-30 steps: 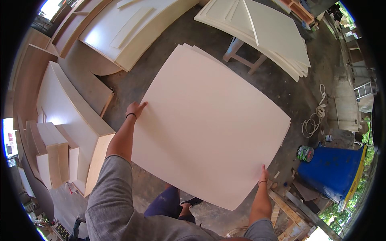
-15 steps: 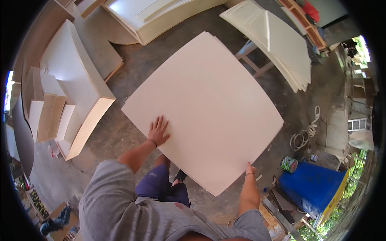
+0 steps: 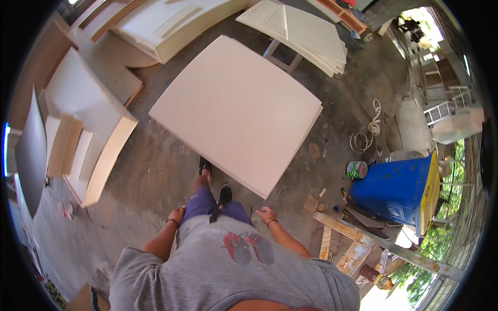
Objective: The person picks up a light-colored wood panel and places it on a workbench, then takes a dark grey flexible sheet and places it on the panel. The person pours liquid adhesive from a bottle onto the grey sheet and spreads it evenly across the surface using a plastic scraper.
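Observation:
A large off-white square panel (image 3: 238, 114), with other panel edges showing beneath it, lies flat in front of me at a slant. Both my hands are off it. My left hand (image 3: 177, 213) hangs beside my left thigh, its fingers turned down and largely hidden. Lower right of the panel's near corner, my right hand (image 3: 266, 214) is held in the air by my hip, fingers loosely bent and apart, with nothing seen in it. My purple shorts (image 3: 199, 203) and dark shoes (image 3: 224, 194) show below the panel's near edge.
A second stack of white panels (image 3: 295, 33) rests on a stand at the far right. Large white cabinet pieces (image 3: 78, 103) stand at left. On the right are a coiled white hose (image 3: 363, 139), a paint can (image 3: 356, 169), a blue bin (image 3: 391, 189) and wood scraps (image 3: 332, 233).
Both hands have left the panel and drawn back to my sides. My view has shifted, so the panel and surroundings sit higher and mostly further left.

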Demonstrator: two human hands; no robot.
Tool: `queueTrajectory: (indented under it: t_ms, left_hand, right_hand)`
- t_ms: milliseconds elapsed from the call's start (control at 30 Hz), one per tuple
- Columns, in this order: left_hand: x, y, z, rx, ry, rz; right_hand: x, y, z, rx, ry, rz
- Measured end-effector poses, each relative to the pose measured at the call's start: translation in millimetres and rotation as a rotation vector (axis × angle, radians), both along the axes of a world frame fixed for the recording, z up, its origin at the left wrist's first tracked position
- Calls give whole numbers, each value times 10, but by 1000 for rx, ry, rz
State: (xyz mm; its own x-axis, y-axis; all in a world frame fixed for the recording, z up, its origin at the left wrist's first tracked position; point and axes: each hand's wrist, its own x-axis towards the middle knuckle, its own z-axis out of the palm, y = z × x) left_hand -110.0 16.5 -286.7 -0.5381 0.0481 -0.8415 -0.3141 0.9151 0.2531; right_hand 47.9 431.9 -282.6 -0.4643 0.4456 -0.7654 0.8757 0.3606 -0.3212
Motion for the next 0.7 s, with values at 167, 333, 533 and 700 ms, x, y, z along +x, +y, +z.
queueTrajectory:
  t_ms: [167, 333, 533, 700]
  left_hand:
    - [501, -79, 780, -12, -99, 247]
    - [1043, -351, 784, 46, -13, 528]
    - [1868, -659, 406, 39, -18, 694]
    - [2408, -774, 327, 54, -44, 807]
  right_hand:
    - [788, 350, -32, 70, -217, 181]
    - [843, 902, -90, 142, -178, 71]
    - [234, 715, -42, -48, 58, -156]
    - [-327, -4, 189, -283, 50, 75]
